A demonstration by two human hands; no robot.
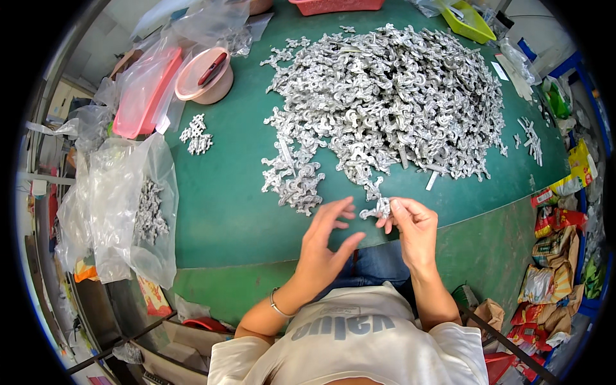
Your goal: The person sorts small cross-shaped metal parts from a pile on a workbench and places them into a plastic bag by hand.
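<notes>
My right hand (414,224) pinches a small silver-grey cast metal part (378,209) between thumb and fingers, just above the table's near edge. To its left my left hand (326,239) is raised with thumb and fingers apart, holding nothing. A large heap of similar metal castings (398,102) with curved, lobed shapes spreads over the green table (224,212). Nearest to my left hand lies a smaller cluster of castings (298,186), at the heap's near left end. The exact kind of part is too small to make out.
On the left are a small pile of parts (197,136), a pink bowl (212,90) with a red-handled tool (213,68), a pink tray (147,102) and a clear plastic bag (115,205) holding castings. Thin metal strips (531,141) lie right; a yellow-green basket (468,22) stands far right.
</notes>
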